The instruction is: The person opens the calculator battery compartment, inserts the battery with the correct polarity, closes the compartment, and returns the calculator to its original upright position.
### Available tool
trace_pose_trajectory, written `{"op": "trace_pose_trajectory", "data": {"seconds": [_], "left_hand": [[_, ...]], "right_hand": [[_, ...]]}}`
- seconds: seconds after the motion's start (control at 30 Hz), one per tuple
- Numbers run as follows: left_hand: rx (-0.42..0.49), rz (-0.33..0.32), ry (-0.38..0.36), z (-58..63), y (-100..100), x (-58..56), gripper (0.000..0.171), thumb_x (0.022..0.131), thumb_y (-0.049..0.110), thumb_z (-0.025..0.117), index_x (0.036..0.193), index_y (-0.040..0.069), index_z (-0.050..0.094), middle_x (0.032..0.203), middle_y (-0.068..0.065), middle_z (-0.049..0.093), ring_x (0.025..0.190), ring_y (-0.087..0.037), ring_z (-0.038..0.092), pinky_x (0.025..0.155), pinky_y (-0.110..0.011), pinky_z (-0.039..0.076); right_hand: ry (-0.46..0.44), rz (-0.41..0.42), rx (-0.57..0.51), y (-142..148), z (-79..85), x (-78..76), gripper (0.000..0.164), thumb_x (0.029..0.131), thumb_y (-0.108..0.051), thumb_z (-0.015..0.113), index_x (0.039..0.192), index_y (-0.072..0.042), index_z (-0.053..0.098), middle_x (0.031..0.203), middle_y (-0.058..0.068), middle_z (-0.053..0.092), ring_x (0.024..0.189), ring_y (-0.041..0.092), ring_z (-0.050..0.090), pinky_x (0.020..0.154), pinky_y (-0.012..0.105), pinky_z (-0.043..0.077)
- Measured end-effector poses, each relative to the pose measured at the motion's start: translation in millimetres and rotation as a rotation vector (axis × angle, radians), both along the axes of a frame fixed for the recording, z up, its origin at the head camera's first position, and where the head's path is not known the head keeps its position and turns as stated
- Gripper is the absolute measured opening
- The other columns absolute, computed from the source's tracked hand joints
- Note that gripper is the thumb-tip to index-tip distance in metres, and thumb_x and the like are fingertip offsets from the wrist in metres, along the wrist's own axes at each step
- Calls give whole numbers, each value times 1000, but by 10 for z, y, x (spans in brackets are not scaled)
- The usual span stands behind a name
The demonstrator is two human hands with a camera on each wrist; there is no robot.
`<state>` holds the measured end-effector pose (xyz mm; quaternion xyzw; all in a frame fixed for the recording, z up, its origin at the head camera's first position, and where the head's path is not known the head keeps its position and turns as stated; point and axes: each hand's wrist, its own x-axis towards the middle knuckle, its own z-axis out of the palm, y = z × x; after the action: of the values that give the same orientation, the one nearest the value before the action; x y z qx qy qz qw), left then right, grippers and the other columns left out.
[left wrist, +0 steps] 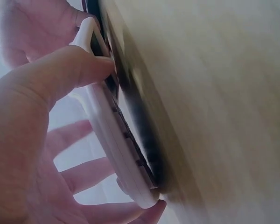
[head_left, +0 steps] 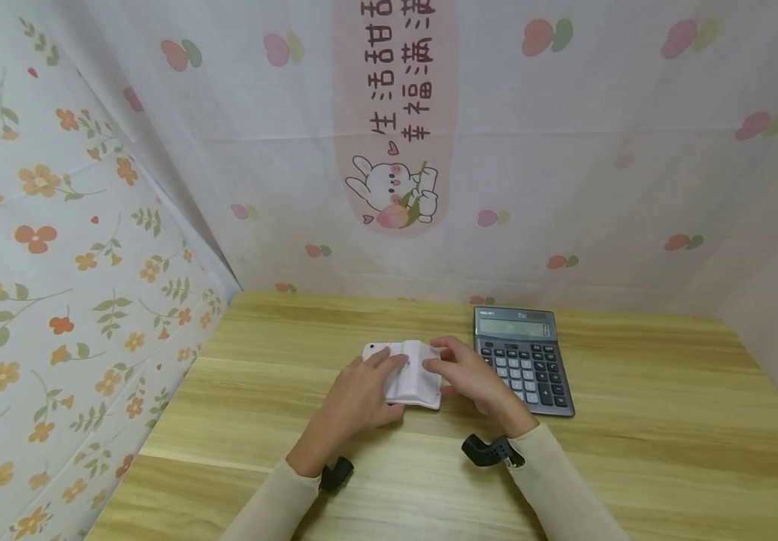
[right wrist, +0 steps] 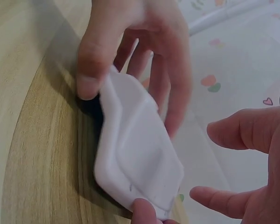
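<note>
A small white calculator (head_left: 422, 368) is face down, its raised back upward; keys show along its underside in the left wrist view. My left hand (head_left: 361, 387) grips it, thumb (left wrist: 84, 70) at the near edge and fingers across the back and far side. In the right wrist view the calculator (right wrist: 144, 144) is tilted, one edge close to the wood. My right hand (head_left: 473, 376) is at its right end, two fingers (right wrist: 242, 130) extended and apart from it, while a fingertip (right wrist: 143, 212) touches the end edge.
A larger grey calculator (head_left: 547, 376) lies face up just right of my right hand, partly behind it. The wooden table (head_left: 666, 421) ends at a printed curtain (head_left: 564, 188) at the back; a flowered cloth (head_left: 57, 300) hangs on the left.
</note>
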<state>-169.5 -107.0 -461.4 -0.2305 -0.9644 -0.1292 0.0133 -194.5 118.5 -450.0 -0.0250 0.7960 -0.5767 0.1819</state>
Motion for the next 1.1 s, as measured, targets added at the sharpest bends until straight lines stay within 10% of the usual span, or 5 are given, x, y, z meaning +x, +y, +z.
{"op": "trace_pose_trajectory", "data": {"seconds": [0.43, 0.73, 1.1], "left_hand": [[23, -63, 118, 37, -27, 25, 64, 87, 34, 75, 149, 18, 69, 141, -23, 70, 107, -45, 75, 87, -55, 62], [83, -48, 104, 88, -41, 30, 56, 91, 36, 77, 140, 10, 73, 134, -20, 74, 101, -33, 76, 79, -45, 63], [149, -47, 91, 131, -59, 13, 49, 96, 40, 77, 135, 10, 76, 130, -15, 77, 92, -25, 74, 70, -38, 58]], "right_hand": [[73, 34, 44, 10, -57, -8, 55, 105, -20, 70, 151, 8, 57, 157, 32, 50, 124, 39, 64, 82, 43, 65], [146, 49, 129, 46, -47, 2, 53, 105, -23, 69, 147, 9, 63, 156, 29, 53, 136, 42, 55, 105, 54, 53], [131, 19, 88, 80, -1, 2, 50, 105, -23, 68, 145, 7, 66, 149, 25, 63, 127, 35, 61, 99, 45, 52]]}}
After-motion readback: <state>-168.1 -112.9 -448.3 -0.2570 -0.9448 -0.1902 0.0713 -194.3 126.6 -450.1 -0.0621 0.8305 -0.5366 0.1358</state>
